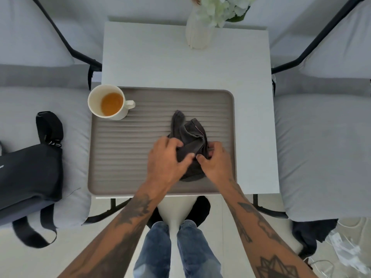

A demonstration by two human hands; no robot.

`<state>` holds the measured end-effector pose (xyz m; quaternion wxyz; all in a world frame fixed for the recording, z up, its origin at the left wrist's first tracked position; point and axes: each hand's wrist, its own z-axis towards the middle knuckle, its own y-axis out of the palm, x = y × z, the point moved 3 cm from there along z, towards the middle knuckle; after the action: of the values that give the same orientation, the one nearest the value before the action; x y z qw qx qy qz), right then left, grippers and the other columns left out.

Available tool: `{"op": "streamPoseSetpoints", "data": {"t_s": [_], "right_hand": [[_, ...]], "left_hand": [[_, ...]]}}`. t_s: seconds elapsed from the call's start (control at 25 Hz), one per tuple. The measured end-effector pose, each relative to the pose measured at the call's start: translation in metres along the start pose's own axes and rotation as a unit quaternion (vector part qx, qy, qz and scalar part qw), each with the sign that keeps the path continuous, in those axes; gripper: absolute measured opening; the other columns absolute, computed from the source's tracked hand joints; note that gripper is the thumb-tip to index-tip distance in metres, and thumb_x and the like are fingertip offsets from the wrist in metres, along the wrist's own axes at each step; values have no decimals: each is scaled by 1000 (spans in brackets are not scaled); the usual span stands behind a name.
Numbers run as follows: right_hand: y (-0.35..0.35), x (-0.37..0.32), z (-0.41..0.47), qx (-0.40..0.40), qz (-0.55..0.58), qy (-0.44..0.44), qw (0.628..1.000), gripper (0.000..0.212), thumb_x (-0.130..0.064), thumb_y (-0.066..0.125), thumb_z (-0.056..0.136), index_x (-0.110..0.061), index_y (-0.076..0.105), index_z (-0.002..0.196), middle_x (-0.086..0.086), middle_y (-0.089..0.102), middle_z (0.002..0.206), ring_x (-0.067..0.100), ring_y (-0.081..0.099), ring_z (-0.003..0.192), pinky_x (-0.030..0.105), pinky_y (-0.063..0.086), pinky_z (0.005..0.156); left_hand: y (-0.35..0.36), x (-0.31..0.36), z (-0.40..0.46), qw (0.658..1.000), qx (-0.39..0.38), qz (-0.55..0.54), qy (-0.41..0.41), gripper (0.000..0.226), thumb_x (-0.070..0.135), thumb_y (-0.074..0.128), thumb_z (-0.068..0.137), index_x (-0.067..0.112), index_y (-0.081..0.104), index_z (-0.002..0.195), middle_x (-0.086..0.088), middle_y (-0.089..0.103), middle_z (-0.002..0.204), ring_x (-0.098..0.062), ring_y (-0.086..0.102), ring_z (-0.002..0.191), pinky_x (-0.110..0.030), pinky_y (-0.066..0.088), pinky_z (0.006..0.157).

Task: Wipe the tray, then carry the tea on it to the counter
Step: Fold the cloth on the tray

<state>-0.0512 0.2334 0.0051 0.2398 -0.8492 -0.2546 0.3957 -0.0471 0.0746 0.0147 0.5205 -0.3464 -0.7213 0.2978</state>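
1. A small white table [180, 67] stands between two grey cushioned seats, with a vase of white flowers [200, 31] at its far edge and a black bag [30, 171] on the left seat.
2. The ridged grey tray [124, 157] lies on the near part of the table. The mug of tea [109, 102] sits at the tray's far left corner, overhanging the rim, handle pointing right.
3. A dark cloth [190, 137] is bunched on the tray, right of centre. The left hand [166, 159] grips its left side with curled fingers, thumb pressed onto the fabric; the right hand [215, 161] pinches its right edge between thumb and fingers.
4. The step in hand looks like gathering the cloth into a pad for wiping.
5. To do it well: fold it into a flat, firm wad, then stroke along the grooves rather than across, so the cloth reaches between the ridges.
6. Keep the strokes clear of the mug, or lift it aside first; it is perched on the rim and a nudge could spill it.
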Motion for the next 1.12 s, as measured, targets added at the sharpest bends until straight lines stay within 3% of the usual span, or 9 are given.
{"op": "streamPoseSetpoints", "data": {"t_s": [0.16,0.28,0.32,0.44,0.48,0.6,0.72,0.92,1.12], "right_hand": [[-8,10,4,-86,109,70,988,25,-13,73,84,-16,58,103,-3,64,84,12,63,77,24,54,69],[-22,12,9,-121,148,95,977,13,-13,66,87,-20,61,96,0,68,94,20,66,88,34,56,76],[-26,11,9,-121,144,101,977,12,-14,63,88,-19,59,99,2,67,97,18,64,88,30,54,73],[-25,15,6,-129,218,146,956,22,-13,60,89,-12,55,110,12,64,115,21,63,97,33,53,81],[-23,15,3,-126,244,148,950,25,-12,60,90,-11,54,114,13,63,118,20,62,99,30,53,79],[-25,12,-8,-116,251,100,956,31,-8,57,94,-16,53,123,1,64,118,12,63,100,11,50,66],[-29,0,-15,-148,239,6,960,37,-5,56,94,-28,55,123,-4,69,115,9,67,102,14,54,75],[-54,-40,-24,-179,38,-175,967,48,-2,56,86,-27,57,128,-13,70,108,-1,65,96,14,49,84],[-78,-71,-34,-158,-40,-257,953,40,-12,59,87,-26,56,125,-15,69,95,4,61,71,13,46,63]], "left_hand": [[13,12,11,992,-58,108,21,42,50,64,86,23,63,118,-5,60,118,-29,56,113,-44,43,94],[-3,-6,9,993,-1,-108,-55,12,29,60,90,20,68,94,-3,69,93,-28,67,91,-40,53,84],[-11,-18,8,957,21,-238,-162,7,24,60,92,19,65,91,-4,69,88,-27,69,86,-39,56,82],[-26,-53,-8,730,94,-522,-431,8,17,52,98,16,60,96,-9,68,91,-17,64,72,-30,52,69],[-32,-58,-17,717,129,-521,-444,8,16,51,98,16,58,97,-9,66,94,-14,61,71,-28,50,66],[-47,-43,-40,870,222,-343,-277,12,14,56,96,16,61,107,-3,64,108,-9,60,88,-18,52,78],[-44,-1,-22,975,105,-193,25,30,12,61,91,15,62,121,-4,61,118,-17,58,109,-31,51,93],[-46,51,34,936,-183,46,296,91,10,64,71,25,29,154,-2,30,163,-22,15,154,-51,17,120],[-78,55,55,905,-259,135,309,60,48,64,74,28,55,130,13,74,104,-10,63,111,-50,0,122]]}}
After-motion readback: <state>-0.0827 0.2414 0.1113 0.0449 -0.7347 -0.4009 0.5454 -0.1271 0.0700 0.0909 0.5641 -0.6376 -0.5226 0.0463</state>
